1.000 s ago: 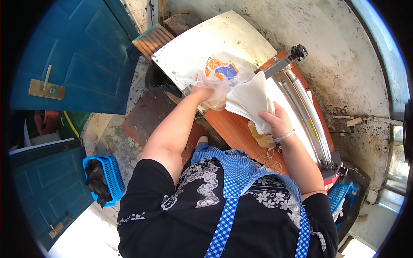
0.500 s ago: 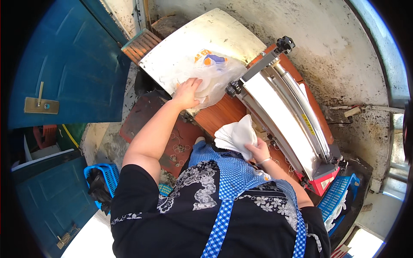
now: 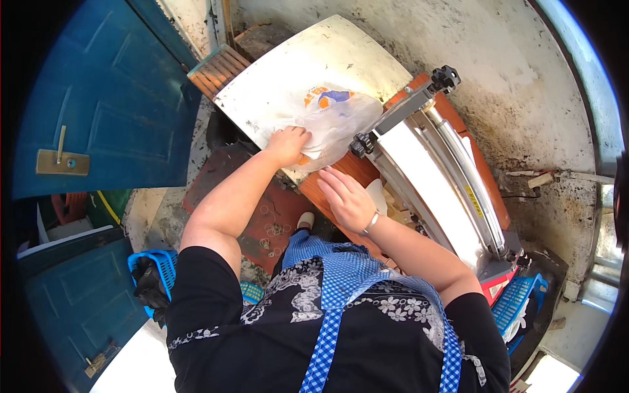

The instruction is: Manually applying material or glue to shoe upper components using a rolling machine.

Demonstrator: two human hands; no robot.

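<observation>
A thin white plastic bag [image 3: 334,118] with orange and blue print lies on the pale board. My left hand [image 3: 288,145] is at the near-left side of its mouth, fingers curled on the plastic, with white pieces showing beside them. My right hand [image 3: 347,200] is just nearer than the bag, over the brown wood surface, fingers stretched and close together. Beside it shows part of a white, thin-sheeted stack [image 3: 376,194]; my hand hides the rest, and whether they touch is unclear.
A metal roller machine [image 3: 432,190] with black knobs stands to the right. The white board [image 3: 314,56] extends behind the bag. Blue baskets [image 3: 517,301] stand at lower right and left. A blue door [image 3: 111,98] is at left, rubber bands [image 3: 272,229] on the floor mat.
My right hand has moved left and forward toward the bag, fingers now stretched; the white stack it held is mostly hidden behind it. My left hand stays at the bag, fingers more curled.
</observation>
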